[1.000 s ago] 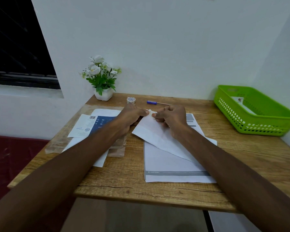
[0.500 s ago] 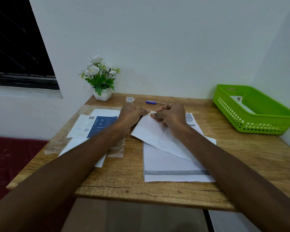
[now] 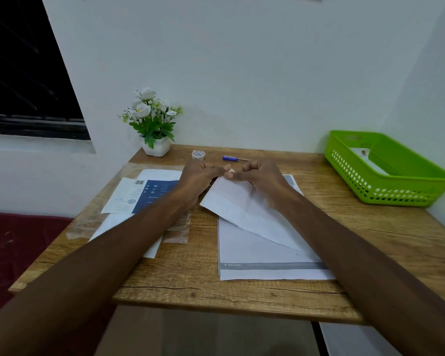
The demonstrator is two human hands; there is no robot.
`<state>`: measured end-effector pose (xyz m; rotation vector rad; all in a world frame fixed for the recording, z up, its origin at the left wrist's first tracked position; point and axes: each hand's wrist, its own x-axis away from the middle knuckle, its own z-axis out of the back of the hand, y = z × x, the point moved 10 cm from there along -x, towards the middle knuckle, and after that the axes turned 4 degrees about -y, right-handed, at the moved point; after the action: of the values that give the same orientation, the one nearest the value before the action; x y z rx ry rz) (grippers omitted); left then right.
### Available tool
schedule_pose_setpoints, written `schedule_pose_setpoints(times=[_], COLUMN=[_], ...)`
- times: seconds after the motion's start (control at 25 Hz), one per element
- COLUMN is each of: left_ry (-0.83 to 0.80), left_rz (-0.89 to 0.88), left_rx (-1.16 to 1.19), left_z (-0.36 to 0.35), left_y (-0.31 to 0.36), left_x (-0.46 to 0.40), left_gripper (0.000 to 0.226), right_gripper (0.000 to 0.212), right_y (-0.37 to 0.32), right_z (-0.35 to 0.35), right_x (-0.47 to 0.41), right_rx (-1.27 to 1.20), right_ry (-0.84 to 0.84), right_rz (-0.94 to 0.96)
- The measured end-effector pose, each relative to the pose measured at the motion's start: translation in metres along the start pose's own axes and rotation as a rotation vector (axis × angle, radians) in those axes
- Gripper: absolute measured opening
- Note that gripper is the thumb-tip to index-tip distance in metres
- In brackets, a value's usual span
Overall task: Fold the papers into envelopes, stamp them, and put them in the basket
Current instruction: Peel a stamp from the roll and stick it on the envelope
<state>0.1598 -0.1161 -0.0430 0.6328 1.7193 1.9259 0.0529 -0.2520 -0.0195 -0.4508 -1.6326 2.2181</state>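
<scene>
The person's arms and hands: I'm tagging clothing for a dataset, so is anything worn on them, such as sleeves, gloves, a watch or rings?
Nothing worn shows. Both forearms are bare along the whole length in view, with no sleeve edge. The left hand and right hand are ungloved, the wrists carry no watch or band, and no ring is visible on the fingers that show.

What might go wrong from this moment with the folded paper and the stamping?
Both hands, left and right, work something small at the folded paper's far corner; it may stick crooked or to a fingertip. The paper lies loose and skewed on a printed sheet, so it may slide.
</scene>
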Motion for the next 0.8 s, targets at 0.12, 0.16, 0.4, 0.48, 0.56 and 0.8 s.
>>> schedule_pose_setpoints(times=[0.12, 0.16, 0.4, 0.48, 0.56, 0.8], left_ry=[-0.003, -0.006, -0.035, -0.051, -0.069, -0.061], left_rz=[-0.018, -0.025, -0.025, -0.045, -0.082, -0.148], left_rx=[0.014, 0.033, 0.01, -0.029, -0.039, -0.052], left_z=[0.002, 0.002, -0.003, -0.005, -0.007, -0.008], left_y=[0.001, 0.002, 0.002, 0.005, 0.009, 0.017], left_x=[0.0, 0.0, 0.0, 0.0, 0.001, 0.004], left_gripper=[0.025, 0.026, 0.028, 0.025, 0.023, 0.025], right_gripper=[0.026, 0.025, 0.012, 0.01, 0.014, 0.016], right_y=[0.0, 0.0, 0.001, 0.006, 0.014, 0.015], right_z=[0.001, 0.003, 0.012, 0.012, 0.012, 0.014], right_x=[0.0, 0.0, 0.001, 0.0, -0.001, 0.002], right_rx=[-0.093, -0.126, -0.096, -0.093, -0.147, -0.253], right_ry=[0.002, 0.028, 0.132, 0.106, 0.064, 0.057], right_rz=[-0.001, -0.011, -0.041, -0.111, -0.23, -0.265])
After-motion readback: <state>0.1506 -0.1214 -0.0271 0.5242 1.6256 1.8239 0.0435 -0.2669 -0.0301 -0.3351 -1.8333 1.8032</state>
